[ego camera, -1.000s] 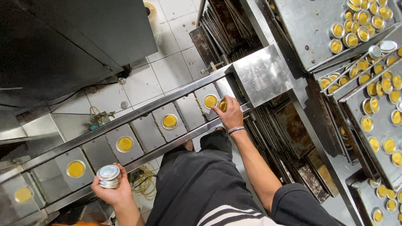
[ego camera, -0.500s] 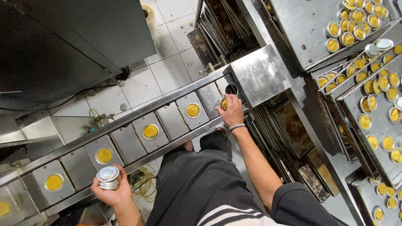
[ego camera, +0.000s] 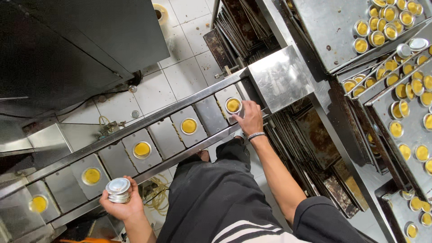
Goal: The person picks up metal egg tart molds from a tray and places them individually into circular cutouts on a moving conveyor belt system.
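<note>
A steel conveyor [ego camera: 166,139] of square plates runs diagonally below me, several plates each carrying a small round tin with yellow filling. My right hand [ego camera: 249,118] reaches to the conveyor's upper end and grips a filled tin [ego camera: 233,105] resting on a plate there. Low on the left, my left hand [ego camera: 122,206] holds a short stack of empty silver tins [ego camera: 118,190] beside the conveyor's near rail. More filled tins ride on the plates, one [ego camera: 189,126] close to my right hand and another [ego camera: 141,150] further down.
A steel cover box [ego camera: 279,78] caps the conveyor's upper end. Rack trays [ego camera: 396,103] on the right hold many filled tins. Dark baking trays [ego camera: 315,144] stand stacked beneath. A large dark machine [ego camera: 67,49] fills the upper left over a white tiled floor [ego camera: 180,72].
The filled tins have ridden down the conveyor toward the lower left. My right hand now rests on a new tin at the upper end. My left hand stays put with its stack.
</note>
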